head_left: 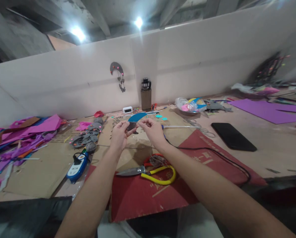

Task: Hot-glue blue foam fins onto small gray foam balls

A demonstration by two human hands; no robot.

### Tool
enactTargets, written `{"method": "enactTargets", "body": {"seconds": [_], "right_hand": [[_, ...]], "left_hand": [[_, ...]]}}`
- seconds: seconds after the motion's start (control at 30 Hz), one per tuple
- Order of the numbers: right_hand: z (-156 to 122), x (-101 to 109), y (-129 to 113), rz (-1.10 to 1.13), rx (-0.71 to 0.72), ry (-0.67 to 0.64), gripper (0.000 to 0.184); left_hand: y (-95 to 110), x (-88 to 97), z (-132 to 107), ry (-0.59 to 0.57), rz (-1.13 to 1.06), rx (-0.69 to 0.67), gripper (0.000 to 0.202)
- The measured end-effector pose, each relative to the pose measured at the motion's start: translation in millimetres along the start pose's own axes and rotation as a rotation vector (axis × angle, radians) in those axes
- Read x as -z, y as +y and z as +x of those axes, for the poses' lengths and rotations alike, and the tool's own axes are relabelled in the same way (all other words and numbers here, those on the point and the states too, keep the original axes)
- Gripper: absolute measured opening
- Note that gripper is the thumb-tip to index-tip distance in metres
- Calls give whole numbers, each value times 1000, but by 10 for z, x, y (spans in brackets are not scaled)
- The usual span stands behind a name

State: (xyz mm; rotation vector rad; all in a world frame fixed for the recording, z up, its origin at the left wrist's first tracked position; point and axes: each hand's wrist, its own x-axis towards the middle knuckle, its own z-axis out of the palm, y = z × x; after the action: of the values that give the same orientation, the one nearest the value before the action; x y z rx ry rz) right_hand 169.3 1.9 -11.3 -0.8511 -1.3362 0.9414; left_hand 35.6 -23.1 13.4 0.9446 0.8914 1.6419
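**Pinched at both ends: a grey cut-out (131,127)**

Thumb and forefinger of my left hand (118,135) are closed on one end of this small dark piece, and those of my right hand (153,130) on the other. I hold it up above the cardboard (104,140). A blue crescent (137,116) shows just behind it; I cannot tell whether they touch. Below my wrists, yellow-handled snips (154,172) lie on a red sheet (143,198), and a black cable (212,151) runs past my right forearm. I judge that pulling unevenly could crease or tear so thin a piece. If either pinch loosened, it could drop among the grey scraps (87,136).
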Motion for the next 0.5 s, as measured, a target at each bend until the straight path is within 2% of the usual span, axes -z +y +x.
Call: {"method": "enactTargets", "body": {"seconds": [0.5], "right_hand": [[3,13,-47,25,-15,39,23]], "left_hand": [[-35,37,15,-33,12,56,12]]}}
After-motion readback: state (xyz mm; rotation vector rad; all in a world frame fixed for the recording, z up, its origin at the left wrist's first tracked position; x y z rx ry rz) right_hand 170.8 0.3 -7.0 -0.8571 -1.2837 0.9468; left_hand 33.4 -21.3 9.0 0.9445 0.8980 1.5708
